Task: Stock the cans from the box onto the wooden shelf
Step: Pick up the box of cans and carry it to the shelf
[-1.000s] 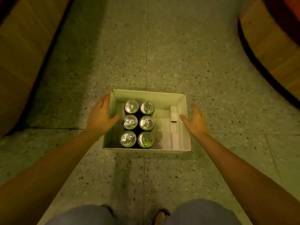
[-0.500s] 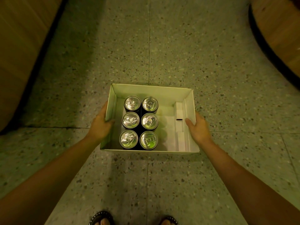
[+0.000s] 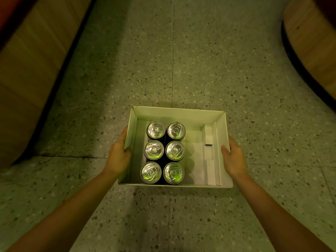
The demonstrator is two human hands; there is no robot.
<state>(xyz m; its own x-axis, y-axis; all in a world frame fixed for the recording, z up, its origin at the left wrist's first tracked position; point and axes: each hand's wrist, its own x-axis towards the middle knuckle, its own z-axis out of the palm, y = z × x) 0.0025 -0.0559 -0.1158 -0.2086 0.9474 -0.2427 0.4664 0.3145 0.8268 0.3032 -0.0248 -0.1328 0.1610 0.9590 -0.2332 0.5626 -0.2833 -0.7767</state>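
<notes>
So the white open-topped cardboard box was gripped above the speckled floor, left hand at its 9 o'clock wall, right hand at 3, fingers curled on the walls. Six silver-topped cans stood inside, crowded toward 9, so nearer the left hand.

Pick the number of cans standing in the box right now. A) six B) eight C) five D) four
A: the cans stand in three rows of two, six silver tops in all, grouped toward the left side of the box.
</notes>
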